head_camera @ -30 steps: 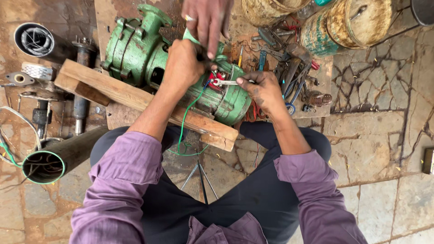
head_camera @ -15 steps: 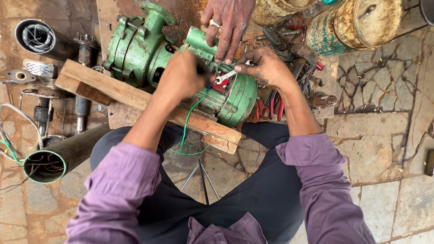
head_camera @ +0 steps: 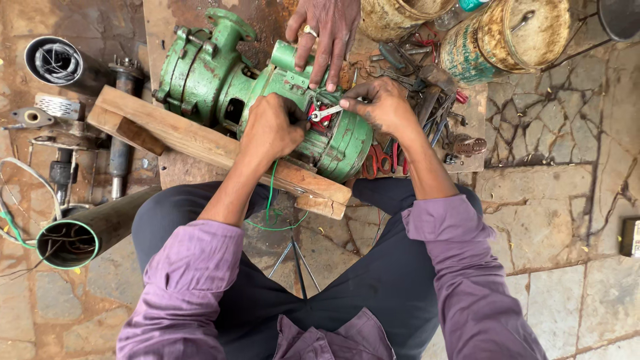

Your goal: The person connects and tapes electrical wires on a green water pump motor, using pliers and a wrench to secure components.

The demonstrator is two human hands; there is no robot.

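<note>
Green motor pump (head_camera: 267, 100) lying on its side across wooden plank (head_camera: 207, 143), paint worn; small silver spanner (head_camera: 325, 113) at red terminal block (head_camera: 319, 122).

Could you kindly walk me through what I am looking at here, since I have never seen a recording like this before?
This is one view from a camera worn on a person's head, looking down at their lap and hands. The person wears purple sleeves and sits on a stone floor. In front lies a green motor pump resting on a wooden plank. The left hand is at the red terminal area, where a green wire hangs down. The right hand holds a small spanner there. A second person's hand steadies the pump from above. Loose tools, rusty tins and pipes lie around.
</note>
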